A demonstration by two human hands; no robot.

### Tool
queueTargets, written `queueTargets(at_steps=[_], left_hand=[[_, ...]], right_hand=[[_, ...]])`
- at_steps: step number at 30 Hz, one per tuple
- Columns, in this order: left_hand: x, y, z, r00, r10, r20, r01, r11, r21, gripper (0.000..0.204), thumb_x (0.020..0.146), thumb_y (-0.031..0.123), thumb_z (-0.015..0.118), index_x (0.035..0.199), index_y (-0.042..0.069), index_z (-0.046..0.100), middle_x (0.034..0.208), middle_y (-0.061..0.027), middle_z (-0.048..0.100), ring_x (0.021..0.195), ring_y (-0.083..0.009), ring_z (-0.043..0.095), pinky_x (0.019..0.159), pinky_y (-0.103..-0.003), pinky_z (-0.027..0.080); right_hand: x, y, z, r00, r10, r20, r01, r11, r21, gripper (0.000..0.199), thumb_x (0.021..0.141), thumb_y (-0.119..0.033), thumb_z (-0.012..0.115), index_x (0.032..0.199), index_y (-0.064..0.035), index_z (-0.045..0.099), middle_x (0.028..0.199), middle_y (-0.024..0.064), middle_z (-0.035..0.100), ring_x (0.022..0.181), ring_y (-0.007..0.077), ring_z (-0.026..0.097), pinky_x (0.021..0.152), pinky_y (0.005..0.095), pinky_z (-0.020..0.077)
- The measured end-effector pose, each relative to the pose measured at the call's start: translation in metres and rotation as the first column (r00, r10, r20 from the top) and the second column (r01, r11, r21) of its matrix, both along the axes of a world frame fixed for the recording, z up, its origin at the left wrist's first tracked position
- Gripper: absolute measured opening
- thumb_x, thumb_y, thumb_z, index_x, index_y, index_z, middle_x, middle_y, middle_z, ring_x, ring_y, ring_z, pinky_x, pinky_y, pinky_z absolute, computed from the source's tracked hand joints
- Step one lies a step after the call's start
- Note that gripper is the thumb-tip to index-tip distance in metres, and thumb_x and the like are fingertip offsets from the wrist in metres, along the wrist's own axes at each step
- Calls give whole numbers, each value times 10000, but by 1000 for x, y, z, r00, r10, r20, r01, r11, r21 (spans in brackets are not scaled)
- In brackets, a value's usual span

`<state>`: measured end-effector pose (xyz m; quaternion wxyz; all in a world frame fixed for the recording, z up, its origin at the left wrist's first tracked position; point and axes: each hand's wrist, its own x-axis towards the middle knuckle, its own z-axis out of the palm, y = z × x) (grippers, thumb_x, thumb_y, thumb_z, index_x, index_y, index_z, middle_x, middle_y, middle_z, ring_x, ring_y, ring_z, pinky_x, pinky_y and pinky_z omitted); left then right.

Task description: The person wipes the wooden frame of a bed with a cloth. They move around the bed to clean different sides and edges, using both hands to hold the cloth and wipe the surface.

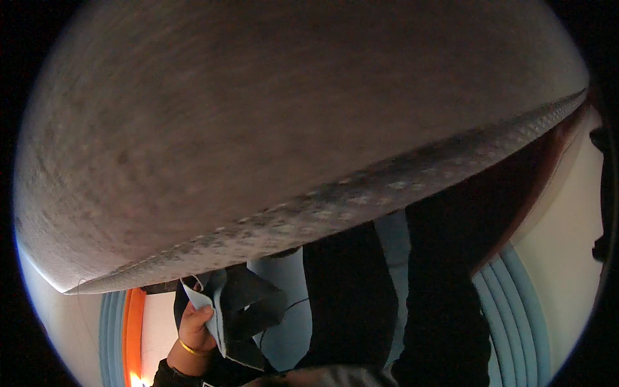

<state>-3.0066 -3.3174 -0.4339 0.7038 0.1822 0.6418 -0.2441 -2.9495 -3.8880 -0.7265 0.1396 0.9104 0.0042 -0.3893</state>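
Note:
My left hand (pixel 196 327), with a gold bracelet at the wrist and a dark sleeve below it, shows at the lower left. Its thumb and fingers are closed on the edge of a folded dark cloth piece (pixel 240 308) with a pale blue side. Part of that cloth hangs below a large brown-grey sheet-like surface (pixel 290 116), which fills the upper picture very close up and hides much of the scene. I do not see my right hand.
A speckled band (pixel 348 203) runs slantwise along the big surface's lower edge. Beneath it are black and pale blue cloth areas (pixel 284 316). Blue pleated curtains (pixel 516 309) hang at the right, an orange strip (pixel 133 335) at the left, and a pale wall (pixel 558 226) stands behind.

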Motion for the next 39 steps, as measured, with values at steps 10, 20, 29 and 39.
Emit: queueTargets(at_steps=[10, 20, 29, 39], left_hand=[[28, -27, 35, 943, -333, 15, 333, 941, -64, 455, 829, 50, 543, 1270, 13, 437, 1131, -123, 592, 998, -268, 605, 877, -373, 503], [93, -101, 92, 517, -787, 336, 785, 592, 180, 493, 831, 22, 546, 1308, 50, 425, 1157, -67, 557, 1078, -209, 530, 953, -333, 412], [243, -253, 173, -289, -939, 189, 665, -55, 745, 486, 844, 75, 572, 1302, 16, 423, 1193, -84, 541, 1074, -199, 518, 946, -296, 393], [243, -550, 202, -732, -666, 147, 338, -167, 926, 431, 864, 193, 624, 1224, 0, 486, 1099, -87, 592, 963, -164, 563, 832, -272, 455]], right_hand=[[-67, -19, 127, 952, -255, 169, 225, 958, 179, 398, 939, -217, 425, 1325, -122, 444, 1325, 76, 461, 1126, 222, 481, 951, 351, 397], [93, 91, 187, 724, -216, 656, -293, 763, 576, 430, 972, -143, 264, 1385, -108, 382, 1458, 83, 317, 1330, 212, 298, 1109, 334, 222], [-83, -39, 257, 604, -797, 27, 586, 466, 663, 450, 914, -185, 361, 1355, -159, 443, 1438, 35, 374, 1323, 205, 339, 1097, 326, 272], [-189, -151, 305, -542, -765, 347, 415, 115, 902, 263, 828, -110, 532, 1088, -97, 565, 1090, 113, 593, 954, 262, 567, 878, 396, 451]])
